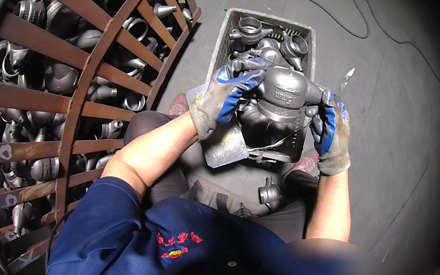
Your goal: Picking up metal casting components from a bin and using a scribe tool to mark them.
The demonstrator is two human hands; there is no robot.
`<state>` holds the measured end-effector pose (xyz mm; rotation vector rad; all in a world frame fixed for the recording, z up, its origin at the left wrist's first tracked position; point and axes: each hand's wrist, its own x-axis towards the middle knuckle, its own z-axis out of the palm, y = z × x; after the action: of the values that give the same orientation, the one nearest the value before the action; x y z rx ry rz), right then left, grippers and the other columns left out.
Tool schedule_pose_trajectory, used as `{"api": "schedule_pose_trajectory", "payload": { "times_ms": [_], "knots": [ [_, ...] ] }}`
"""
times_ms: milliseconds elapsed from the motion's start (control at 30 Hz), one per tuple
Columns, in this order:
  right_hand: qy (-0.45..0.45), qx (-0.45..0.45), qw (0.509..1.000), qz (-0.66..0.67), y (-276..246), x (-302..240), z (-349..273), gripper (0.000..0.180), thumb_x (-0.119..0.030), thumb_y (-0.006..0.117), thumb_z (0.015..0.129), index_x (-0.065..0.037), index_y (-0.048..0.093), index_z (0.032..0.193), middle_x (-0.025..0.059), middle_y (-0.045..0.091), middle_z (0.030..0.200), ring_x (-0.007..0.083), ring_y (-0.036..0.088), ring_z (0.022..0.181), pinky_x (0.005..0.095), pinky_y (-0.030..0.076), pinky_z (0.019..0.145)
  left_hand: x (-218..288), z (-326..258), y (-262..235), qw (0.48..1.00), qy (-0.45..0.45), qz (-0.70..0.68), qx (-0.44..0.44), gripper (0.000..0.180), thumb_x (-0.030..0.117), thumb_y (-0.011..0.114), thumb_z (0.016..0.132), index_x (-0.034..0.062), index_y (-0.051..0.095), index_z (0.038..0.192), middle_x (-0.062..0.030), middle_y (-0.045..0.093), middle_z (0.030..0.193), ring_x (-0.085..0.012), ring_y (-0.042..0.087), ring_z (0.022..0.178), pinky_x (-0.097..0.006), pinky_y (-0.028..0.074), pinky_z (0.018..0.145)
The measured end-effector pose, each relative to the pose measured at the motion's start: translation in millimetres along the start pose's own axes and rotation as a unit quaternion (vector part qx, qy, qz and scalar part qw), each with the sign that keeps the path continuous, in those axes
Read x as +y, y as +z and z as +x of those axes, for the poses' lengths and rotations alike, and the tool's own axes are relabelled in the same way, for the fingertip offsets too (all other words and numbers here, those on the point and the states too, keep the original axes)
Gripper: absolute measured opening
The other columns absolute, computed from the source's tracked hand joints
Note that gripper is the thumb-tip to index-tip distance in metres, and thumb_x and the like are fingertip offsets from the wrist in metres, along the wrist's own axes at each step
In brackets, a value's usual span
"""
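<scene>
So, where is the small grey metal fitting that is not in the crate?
In the head view, the small grey metal fitting rests on the person's lap, lower centre-right, just below the grey plastic crate and near the right forearm.

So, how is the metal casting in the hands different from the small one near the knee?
The held casting is large, domed and raised over the grey crate, gripped by the left hand and the right hand. The small casting is far smaller, shows an open round end, and nobody touches it. Both are dull grey metal.
</scene>
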<state>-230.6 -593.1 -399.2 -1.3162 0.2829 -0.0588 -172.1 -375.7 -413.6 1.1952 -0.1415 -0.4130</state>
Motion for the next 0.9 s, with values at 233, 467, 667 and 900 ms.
{"api": "schedule_pose_trajectory", "payload": {
  "times_ms": [233,467,667,900],
  "knots": [
    [0.071,-0.037,0.983,0.165,-1.0,0.3,-5.4,0.025,-0.024,0.05,0.096,-0.003,0.055,0.109,0.007,0.059,0.072,0.0028,0.034,0.041,0.0171,0.025,0.034,-19.0,2.5,-17.5,0.954,0.204,0.218,0.002,0.028,0.005,0.059,0.089,0.0044,0.058,0.117,-0.0083,0.058,0.119,-0.0168,0.058,0.104,-0.03,0.044,0.094],
    [0.057,0.006,0.961,0.271,-2.4,17.4,1.2,0.03,-0.02,0.047,0.097,0.001,0.054,0.116,0.0054,0.058,0.071,0.0014,0.037,0.043,0.0163,0.028,0.034,-56.1,12.6,-17.7,0.866,-0.14,-0.456,-0.15,0.039,0.036,0.052,0.095,0.0113,0.049,0.125,-0.0092,0.061,0.106,-0.0238,0.062,0.098,-0.044,0.054,0.089],
    [0.067,0.003,0.965,0.253,22.0,26.2,-6.8,0.027,-0.015,0.052,0.094,-0.006,0.05,0.119,0.0076,0.062,0.081,0.0028,0.038,0.043,0.0163,0.029,0.034,-40.5,22.6,0.4,0.859,-0.177,-0.474,-0.08,0.038,0.02,0.051,0.096,0.0068,0.044,0.131,-0.0128,0.053,0.127,-0.0252,0.057,0.112,-0.039,0.052,0.093],
    [0.053,-0.049,0.997,-0.009,31.6,30.9,-15.5,0.042,-0.015,0.057,0.091,0.0,0.047,0.129,0.013,0.064,0.102,0.0072,0.057,0.07,0.0184,0.046,0.062,-9.2,22.0,-17.5,0.918,-0.115,-0.373,-0.067,0.034,0.015,0.046,0.097,0.0023,0.047,0.129,-0.0118,0.059,0.119,-0.0238,0.06,0.109,-0.039,0.05,0.092]
  ]
}}
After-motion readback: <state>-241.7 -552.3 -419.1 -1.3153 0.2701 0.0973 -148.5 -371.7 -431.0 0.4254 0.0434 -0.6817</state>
